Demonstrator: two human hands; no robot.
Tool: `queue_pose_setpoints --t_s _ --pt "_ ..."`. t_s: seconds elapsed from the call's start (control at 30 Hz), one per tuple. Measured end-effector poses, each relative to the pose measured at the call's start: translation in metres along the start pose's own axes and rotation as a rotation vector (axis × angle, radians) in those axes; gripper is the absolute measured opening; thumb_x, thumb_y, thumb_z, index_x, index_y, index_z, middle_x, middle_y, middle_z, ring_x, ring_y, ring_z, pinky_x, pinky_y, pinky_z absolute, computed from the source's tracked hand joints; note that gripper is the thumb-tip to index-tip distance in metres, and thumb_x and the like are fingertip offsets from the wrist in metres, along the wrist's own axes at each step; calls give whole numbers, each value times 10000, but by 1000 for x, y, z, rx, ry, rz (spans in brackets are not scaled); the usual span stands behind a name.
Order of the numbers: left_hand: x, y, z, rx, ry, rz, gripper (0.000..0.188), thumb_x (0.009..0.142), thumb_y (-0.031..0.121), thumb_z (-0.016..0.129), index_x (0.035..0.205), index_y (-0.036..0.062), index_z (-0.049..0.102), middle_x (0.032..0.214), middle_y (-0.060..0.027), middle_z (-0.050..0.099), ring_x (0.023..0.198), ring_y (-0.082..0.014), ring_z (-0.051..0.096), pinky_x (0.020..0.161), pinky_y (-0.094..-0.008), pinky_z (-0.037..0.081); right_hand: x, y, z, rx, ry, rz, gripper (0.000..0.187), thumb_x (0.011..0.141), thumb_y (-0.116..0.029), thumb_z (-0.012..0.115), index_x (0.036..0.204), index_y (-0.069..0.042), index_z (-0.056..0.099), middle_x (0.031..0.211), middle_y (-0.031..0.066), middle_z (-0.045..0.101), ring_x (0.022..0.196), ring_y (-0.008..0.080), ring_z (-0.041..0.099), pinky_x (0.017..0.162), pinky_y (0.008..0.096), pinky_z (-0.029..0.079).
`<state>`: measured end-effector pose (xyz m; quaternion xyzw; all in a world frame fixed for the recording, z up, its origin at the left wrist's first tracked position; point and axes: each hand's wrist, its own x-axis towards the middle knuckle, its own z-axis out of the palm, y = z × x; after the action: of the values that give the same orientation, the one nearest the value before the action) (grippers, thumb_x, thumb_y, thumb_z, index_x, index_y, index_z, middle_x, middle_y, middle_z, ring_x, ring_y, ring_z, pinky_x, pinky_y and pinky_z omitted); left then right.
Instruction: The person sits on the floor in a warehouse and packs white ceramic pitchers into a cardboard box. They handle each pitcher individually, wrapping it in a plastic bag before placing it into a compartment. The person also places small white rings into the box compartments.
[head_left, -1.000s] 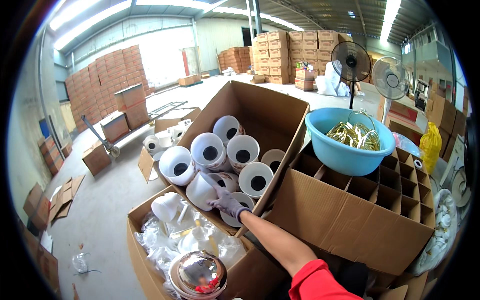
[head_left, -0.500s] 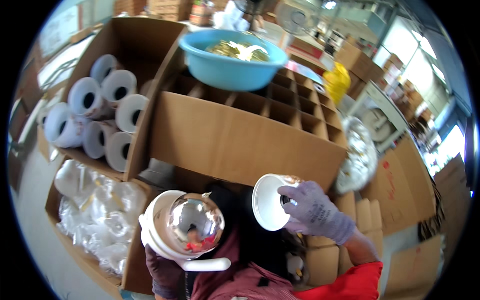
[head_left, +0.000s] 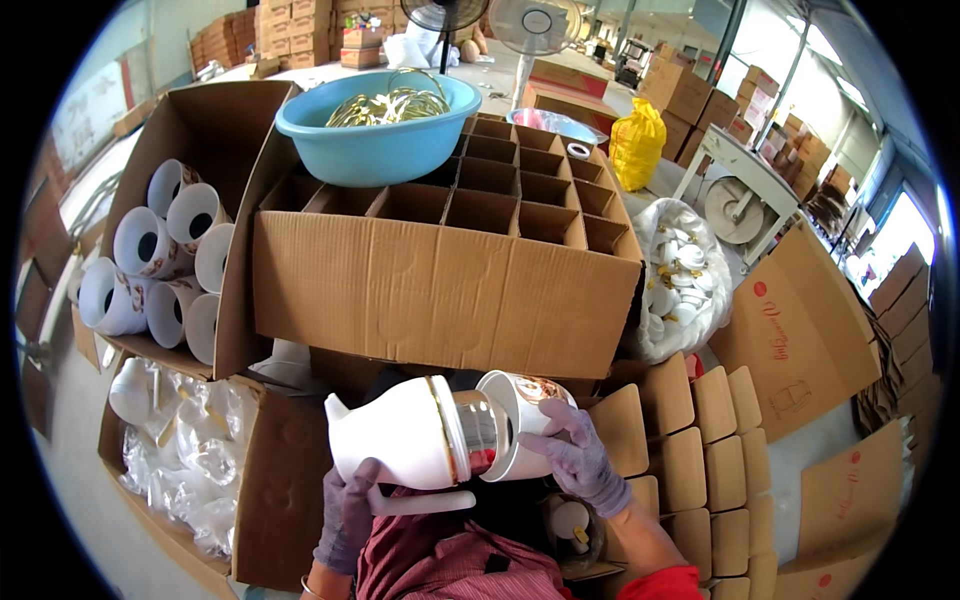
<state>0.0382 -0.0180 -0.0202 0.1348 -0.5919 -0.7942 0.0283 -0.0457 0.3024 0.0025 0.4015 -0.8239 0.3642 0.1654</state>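
Gloved in grey-purple, my left hand [head_left: 347, 512] is closed on a white vacuum jug's upper body [head_left: 388, 436], near its handle. The jug lies sideways, spout to the left, with a gold band at its rim. Out of it to the right sticks a shiny silver liner [head_left: 482, 430]. My right hand [head_left: 578, 458], gloved too, grips a white cylindrical jug casing [head_left: 522, 392] with a brown pattern. The casing's open end is around the liner's right end, with a stretch of silver showing between the two white parts. The liner's far end is hidden inside the casing.
Ahead stands a divided carton [head_left: 440, 290] bearing a blue basin [head_left: 375, 150] of gold-coloured rings. Left are a carton of white casings [head_left: 140, 245] and a box of plastic-wrapped parts [head_left: 190, 450]. Right are a bag of small white parts [head_left: 685, 280] and cardboard dividers [head_left: 690, 460].
The jug has turned from liner facing up to lying sideways. The casing has come left against it and now surrounds the liner's end. The head view has shifted.
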Motion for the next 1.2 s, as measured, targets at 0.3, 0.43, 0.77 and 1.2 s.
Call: queue_pose_setpoints --t_s 0.3,0.43,0.77,1.2 --pt "6 -7 13 126 -103 64 420 887 326 699 1059 -54 646 1158 -79 527 959 -161 598 832 -307 498 5 -13 11 185 177 380 1288 698 -503 883 1571 23 95 1583 215 227 1433 385 307 1179 443 269" --pt "8 -6 10 184 -91 35 423 855 352 725 960 -56 679 1165 -97 516 1012 -201 584 872 -332 486 -1 -13 15 775 219 567 1017 917 -528 653 1573 32 115 1623 142 235 1467 240 291 1208 375 222" --pt "11 -13 -1 229 -153 -33 431 873 363 692 942 -62 685 1153 -104 563 1005 -201 587 871 -335 490 -7 -10 37 1094 272 680 805 1017 -515 440 1579 -6 171 1580 131 323 1454 225 325 1202 377 239" --pt "4 11 16 265 -192 262 514 898 342 688 1226 -46 608 1159 -90 647 1051 -200 612 970 -350 480 30 -6 4 1464 243 723 729 1062 -496 364 1585 -26 173 1629 125 237 1489 252 263 1209 376 231"
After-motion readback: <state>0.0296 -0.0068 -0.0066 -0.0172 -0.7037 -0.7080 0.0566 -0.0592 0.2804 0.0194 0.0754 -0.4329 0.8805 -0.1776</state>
